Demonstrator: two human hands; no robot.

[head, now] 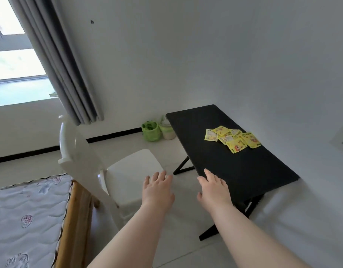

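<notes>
both hands are stretched forward with bare forearms, palms turned down, and they hold nothing. the left hand (158, 188) has its fingers straight and a little spread; in the view it lies over the front corner of the seat of the white chair (132, 167), and i cannot tell if it touches the seat. the right hand (213, 188) is also open, fingers relaxed and slightly apart, with the fingertips at the near left edge of the black table (244, 167); i cannot tell if they touch it. the two hands are near each other, with a gap of floor between them.

the table stands against the white wall on the right, on black angled legs. the chair stands just to the left of it, its back turned to the bed. a small pile of yellow packets (232, 138) lies on the far part of the table, well apart from both hands. on the floor beside the far end of the table there is a green bag (150, 131) and a pale bottle (166, 130) next to it. a grey curtain (56, 60) hangs at the left, and a patterned mattress (25, 213) is at the lower left.
</notes>
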